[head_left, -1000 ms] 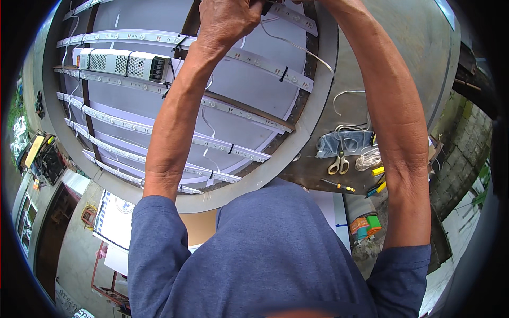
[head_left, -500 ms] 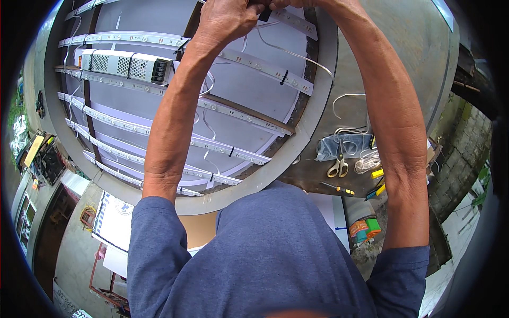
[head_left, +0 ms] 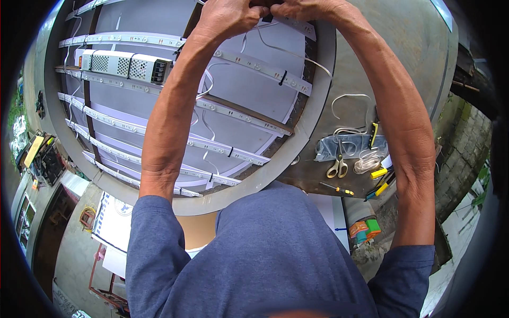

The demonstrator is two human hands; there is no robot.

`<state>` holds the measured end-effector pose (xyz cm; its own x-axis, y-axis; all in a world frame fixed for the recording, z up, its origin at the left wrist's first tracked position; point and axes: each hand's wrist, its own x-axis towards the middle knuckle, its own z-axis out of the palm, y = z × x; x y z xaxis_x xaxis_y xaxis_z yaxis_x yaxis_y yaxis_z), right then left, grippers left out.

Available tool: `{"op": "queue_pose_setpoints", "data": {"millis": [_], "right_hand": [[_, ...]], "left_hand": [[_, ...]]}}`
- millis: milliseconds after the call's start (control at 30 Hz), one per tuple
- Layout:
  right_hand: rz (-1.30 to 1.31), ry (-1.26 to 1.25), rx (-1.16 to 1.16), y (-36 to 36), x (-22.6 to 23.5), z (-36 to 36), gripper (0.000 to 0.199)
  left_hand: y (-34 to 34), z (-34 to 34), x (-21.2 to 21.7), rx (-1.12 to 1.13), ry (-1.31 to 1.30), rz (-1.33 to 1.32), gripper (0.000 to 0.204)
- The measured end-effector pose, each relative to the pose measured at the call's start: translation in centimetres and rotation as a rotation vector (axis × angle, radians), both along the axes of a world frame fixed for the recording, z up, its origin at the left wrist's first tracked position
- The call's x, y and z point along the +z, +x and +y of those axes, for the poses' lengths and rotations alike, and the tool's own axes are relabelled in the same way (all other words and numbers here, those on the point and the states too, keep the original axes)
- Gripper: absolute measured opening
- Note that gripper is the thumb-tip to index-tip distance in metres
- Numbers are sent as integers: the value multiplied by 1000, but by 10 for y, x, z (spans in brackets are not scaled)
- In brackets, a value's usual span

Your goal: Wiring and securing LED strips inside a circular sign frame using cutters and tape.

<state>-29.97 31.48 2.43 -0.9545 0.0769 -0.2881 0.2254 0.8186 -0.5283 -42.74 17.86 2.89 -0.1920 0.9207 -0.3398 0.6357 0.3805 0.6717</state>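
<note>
1. Both hands met at the 12 o'clock edge of the frame: the left hand [head_left: 230, 16] and the right hand [head_left: 305, 8] were curled with fingers pressed together around a small dark piece between them, its kind too hidden to tell.
2. A thin white wire [head_left: 289, 52] trailed from that grip toward 4 o'clock, across the topmost light strip [head_left: 265, 69].
3. Beneath the hands lay a large round sign frame [head_left: 318, 122], its grey rim curving from 1 o'clock round to 7 o'clock, crossed by rows of white light strips.
4. A perforated metal power-supply box [head_left: 124, 64] sat on the strips at 10 o'clock inside the frame.
5. At 3 o'clock, on the worktop [head_left: 413, 58] just outside the rim, lay yellow-handled scissors [head_left: 337, 167], a coil of white cable [head_left: 366, 161], a grey cloth [head_left: 344, 146] and a yellow-handled screwdriver [head_left: 336, 188].
6. The person's blue shirt [head_left: 265, 259] filled the frame at 6 o'clock.
</note>
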Motion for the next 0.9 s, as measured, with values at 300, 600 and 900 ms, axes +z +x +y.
{"op": "queue_pose_setpoints", "data": {"millis": [300,600,900], "right_hand": [[99,-168,-94,4,-14,7,25],[-72,-24,-67,-3,-8,6,26],[45,-28,-214,18,-6,-15,15]], "left_hand": [[2,0,-20,-76,206,220,23],[1,-3,-19,-60,200,178,23],[-11,-3,-11,14,67,-128,27]]}}
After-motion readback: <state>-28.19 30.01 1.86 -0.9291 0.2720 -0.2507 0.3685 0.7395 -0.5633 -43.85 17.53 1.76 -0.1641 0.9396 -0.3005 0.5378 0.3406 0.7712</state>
